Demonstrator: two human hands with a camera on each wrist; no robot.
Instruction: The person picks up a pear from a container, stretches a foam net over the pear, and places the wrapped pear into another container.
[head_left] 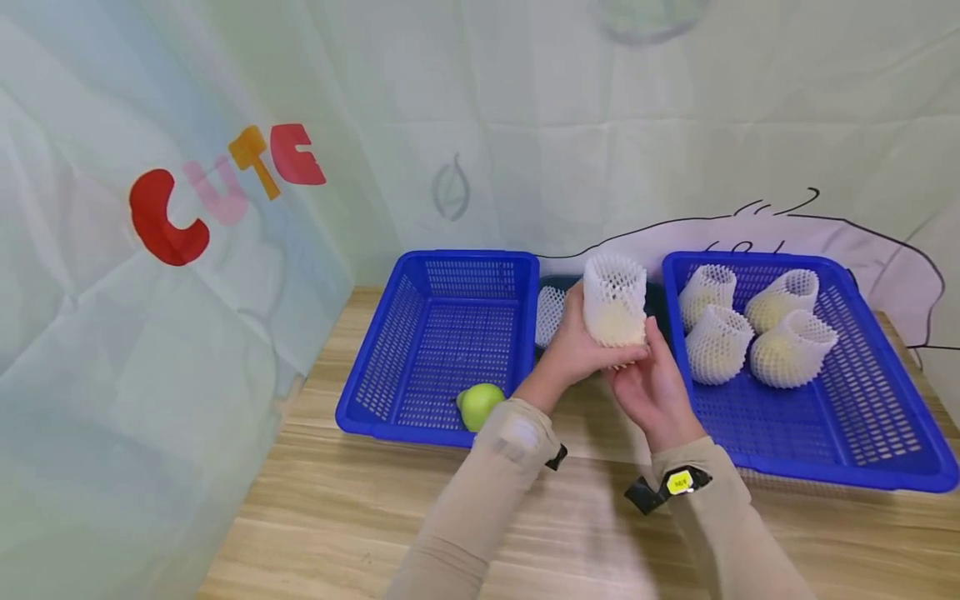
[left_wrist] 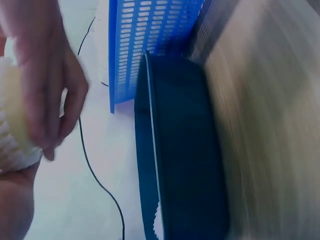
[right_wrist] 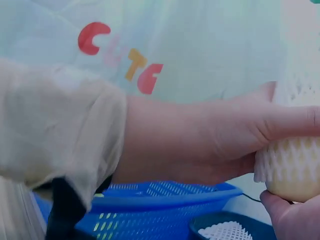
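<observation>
Between the two baskets, my left hand (head_left: 581, 346) grips a white foam net sleeve (head_left: 615, 287) around a pale yellow fruit (right_wrist: 292, 192). Its thumb lies across the lower front of the net. The sleeve's open end points up, empty above the fruit. My right hand (head_left: 652, 387) holds the same fruit from below and the right, its thumb up along the side. In the right wrist view, bare fruit shows under the net's lower edge, with fingertips against it. A single green pear (head_left: 480, 406) lies at the front of the left blue basket (head_left: 375, 431).
The right blue basket (head_left: 840, 475) holds several pale fruits (head_left: 787, 358) in foam nets, gathered towards its back left. Behind my hands, a dark green tub (left_wrist: 187, 150) contains more white foam nets (head_left: 550, 315). A printed curtain (head_left: 480, 150) hangs behind the wooden table (head_left: 360, 500).
</observation>
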